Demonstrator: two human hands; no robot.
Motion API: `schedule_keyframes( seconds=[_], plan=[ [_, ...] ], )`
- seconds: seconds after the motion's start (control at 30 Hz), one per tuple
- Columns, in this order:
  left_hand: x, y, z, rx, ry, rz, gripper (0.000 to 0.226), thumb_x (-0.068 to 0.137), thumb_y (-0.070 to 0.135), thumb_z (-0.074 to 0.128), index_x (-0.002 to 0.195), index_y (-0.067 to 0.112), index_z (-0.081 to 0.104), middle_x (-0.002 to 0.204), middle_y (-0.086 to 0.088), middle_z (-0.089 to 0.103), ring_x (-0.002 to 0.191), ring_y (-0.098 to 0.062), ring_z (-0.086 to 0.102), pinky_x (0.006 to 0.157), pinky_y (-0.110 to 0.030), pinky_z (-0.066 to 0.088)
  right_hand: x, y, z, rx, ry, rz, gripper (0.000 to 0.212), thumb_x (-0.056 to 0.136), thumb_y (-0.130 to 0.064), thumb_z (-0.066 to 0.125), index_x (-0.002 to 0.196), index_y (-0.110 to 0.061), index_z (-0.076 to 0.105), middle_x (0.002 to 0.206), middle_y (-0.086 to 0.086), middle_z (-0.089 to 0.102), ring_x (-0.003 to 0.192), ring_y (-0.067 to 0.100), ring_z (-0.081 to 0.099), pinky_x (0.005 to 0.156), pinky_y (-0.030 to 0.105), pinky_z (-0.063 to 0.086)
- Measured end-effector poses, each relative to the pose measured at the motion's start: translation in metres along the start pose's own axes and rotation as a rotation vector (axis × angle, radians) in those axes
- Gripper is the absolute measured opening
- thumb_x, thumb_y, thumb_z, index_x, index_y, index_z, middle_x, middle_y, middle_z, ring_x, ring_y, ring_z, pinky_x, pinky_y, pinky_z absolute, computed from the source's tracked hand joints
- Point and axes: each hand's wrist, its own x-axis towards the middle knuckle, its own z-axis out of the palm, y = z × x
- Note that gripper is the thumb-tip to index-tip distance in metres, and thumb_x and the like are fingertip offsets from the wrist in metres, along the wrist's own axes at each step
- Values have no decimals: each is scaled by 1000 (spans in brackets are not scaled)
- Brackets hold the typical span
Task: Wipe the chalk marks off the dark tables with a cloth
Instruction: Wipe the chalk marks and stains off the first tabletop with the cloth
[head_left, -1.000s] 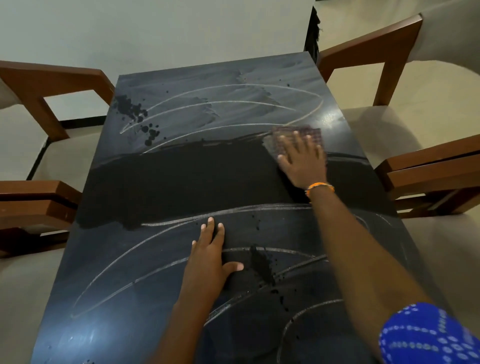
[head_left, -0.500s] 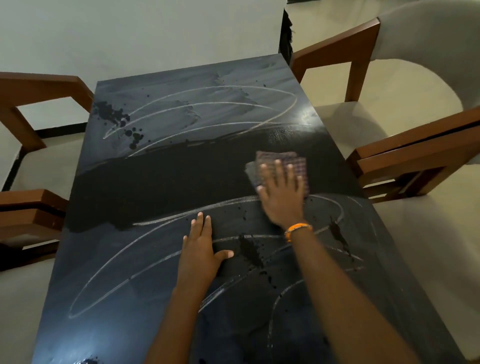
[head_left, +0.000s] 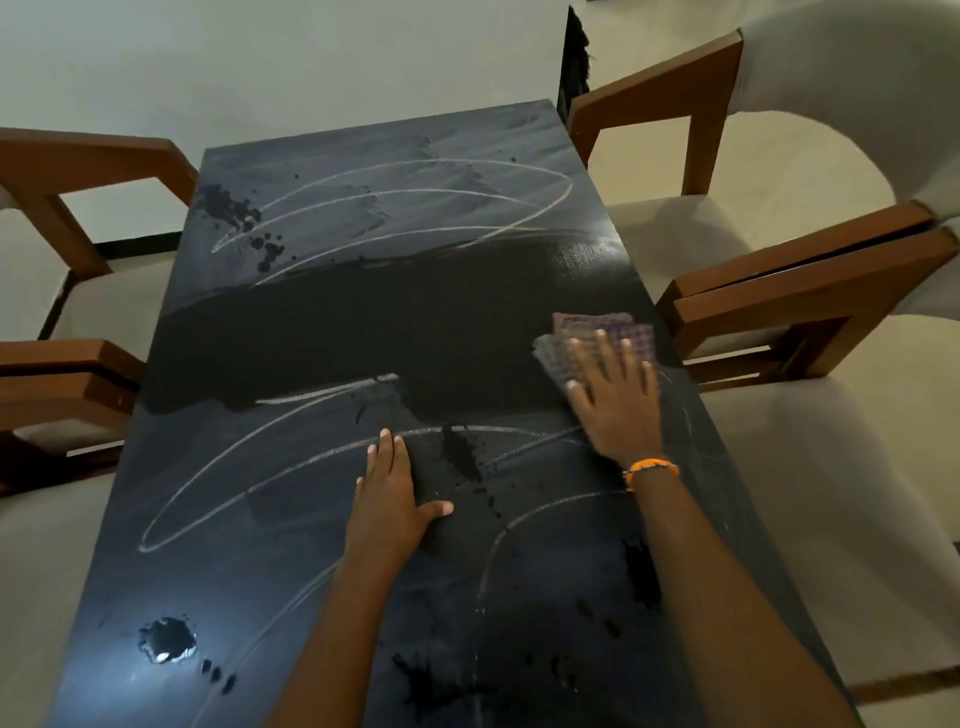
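Note:
A long dark table (head_left: 332, 332) runs away from me, with a clean black band across its middle. White chalk marks (head_left: 395, 195) curve over the far end, and more chalk marks (head_left: 249, 467) loop over the near half. My right hand (head_left: 615, 402) lies flat, fingers spread, pressing a folded checked cloth (head_left: 608, 332) onto the table near its right edge. My left hand (head_left: 389, 499) rests flat on the near half, fingers straight and thumb out. Dark wet splashes (head_left: 234, 210) dot the surface.
Wooden chairs with pale cushions flank the table: two chairs on the right (head_left: 779, 291) and two chairs on the left (head_left: 67, 171). A light reflection (head_left: 166, 642) glares near the table's front left corner. A pale wall stands behind the far end.
My right hand has swept the cloth toward me and then to the right, widening the clean band. My left hand has stayed in place.

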Motion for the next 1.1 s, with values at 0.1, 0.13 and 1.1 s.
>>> schedule_keyframes(
  seconds=[0.1,0.13,1.1],
  plan=[
    [-1,1,-1,-7,12,-10,103,78,37,70,148,8,1,158,-5,-8,146,-21,-7,117,-45,8,-6,45,-13,-32,33,170,57,96,-44,27,149,-30,14,159,7,10,145,33,10,117,52,12],
    [-1,1,-1,-5,19,-11,103,78,36,71,148,8,2,159,-5,-7,146,-21,-6,117,-45,9,-8,50,-15,-16,45,215,57,97,-43,31,149,-29,14,159,9,11,145,34,10,117,54,14],
    [-30,-191,-82,-151,261,-53,79,89,37,56,148,9,11,159,-6,4,146,-21,-5,117,-42,1,5,-272,69,-28,-26,-186,64,93,-46,39,149,-30,13,159,10,8,146,34,3,118,50,-1]
  ],
)
